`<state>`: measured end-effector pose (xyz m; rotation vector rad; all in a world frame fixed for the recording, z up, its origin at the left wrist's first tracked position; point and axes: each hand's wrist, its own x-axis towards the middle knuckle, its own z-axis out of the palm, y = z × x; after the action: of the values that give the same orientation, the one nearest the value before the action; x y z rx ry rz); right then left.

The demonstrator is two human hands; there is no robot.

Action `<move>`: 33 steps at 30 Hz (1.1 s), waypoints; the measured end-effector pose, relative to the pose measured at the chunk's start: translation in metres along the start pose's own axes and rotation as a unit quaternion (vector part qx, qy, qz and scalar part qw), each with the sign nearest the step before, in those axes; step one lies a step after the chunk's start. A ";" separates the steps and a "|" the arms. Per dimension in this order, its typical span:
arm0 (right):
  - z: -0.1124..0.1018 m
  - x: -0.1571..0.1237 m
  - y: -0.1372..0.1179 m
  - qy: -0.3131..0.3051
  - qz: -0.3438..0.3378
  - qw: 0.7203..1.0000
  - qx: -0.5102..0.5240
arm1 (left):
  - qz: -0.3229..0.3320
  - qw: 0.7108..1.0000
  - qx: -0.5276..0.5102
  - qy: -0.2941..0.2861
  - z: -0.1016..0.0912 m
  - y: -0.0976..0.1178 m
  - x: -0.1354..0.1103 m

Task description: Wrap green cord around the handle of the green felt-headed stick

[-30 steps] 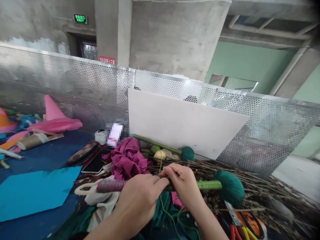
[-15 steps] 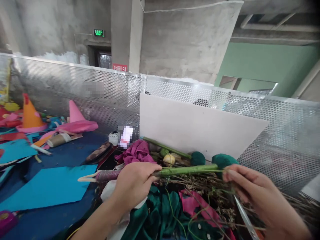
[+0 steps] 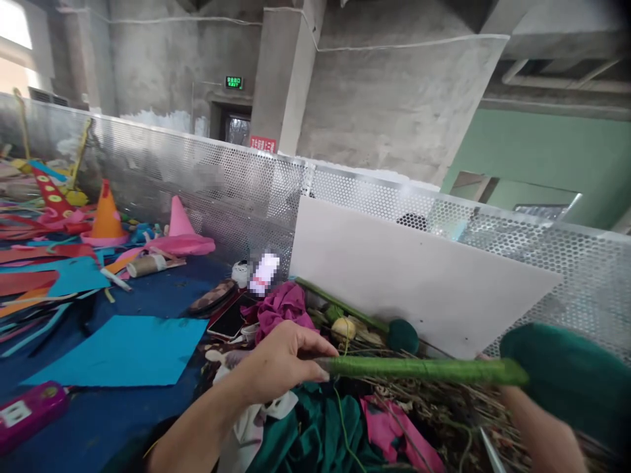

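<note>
Left hand (image 3: 280,362) clasps the stem (image 3: 419,369); right hand (image 3: 517,402) sits behind the ball (image 3: 566,378), grip unclear. Trailing thread (image 3: 339,402) could snag on the twigs (image 3: 444,402).

Surface: blue-covered table (image 3: 148,407), backed by a perforated metal screen (image 3: 207,177).
Far left: orange cone (image 3: 106,220) and pink cone (image 3: 180,226), upright among coloured offcuts.
Middle: cyan sheet (image 3: 123,351) lying flat; cardboard roll (image 3: 148,265); phone (image 3: 227,320) just beside a patterned case (image 3: 213,297).
Near edge: magenta power strip (image 3: 27,410).
Right: heap of magenta cloth (image 3: 283,309), green fabric (image 3: 310,440) and dry twigs (image 3: 444,394); white board (image 3: 419,282) leaning on the screen.
</note>
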<state>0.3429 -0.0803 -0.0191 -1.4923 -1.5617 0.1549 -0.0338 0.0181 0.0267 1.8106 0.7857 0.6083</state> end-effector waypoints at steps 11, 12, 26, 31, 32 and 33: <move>0.153 -0.014 -0.126 -0.082 -0.034 0.984 0.154 | -0.016 0.987 -0.155 0.050 0.017 0.006 0.002; 0.157 -0.018 -0.130 -0.071 -0.046 0.985 0.152 | -0.019 0.985 -0.160 0.057 0.017 0.006 0.003; 0.167 -0.025 -0.123 0.041 -0.072 0.883 0.462 | -0.058 0.979 -0.180 0.075 0.035 -0.008 0.015; 0.170 -0.037 -0.123 0.133 -0.055 0.943 0.301 | -0.057 0.978 -0.182 0.083 0.039 -0.008 0.013; 0.171 -0.039 -0.126 0.145 -0.050 0.947 0.282 | -0.054 0.978 -0.184 0.083 0.039 -0.008 0.013; 0.172 -0.041 -0.129 0.155 -0.045 0.951 0.265 | -0.051 0.978 -0.185 0.085 0.040 -0.008 0.012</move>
<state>0.1272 -0.0627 -0.0508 -0.9659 -1.2075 0.2524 0.0011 0.0053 0.0058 1.3825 0.8143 0.7932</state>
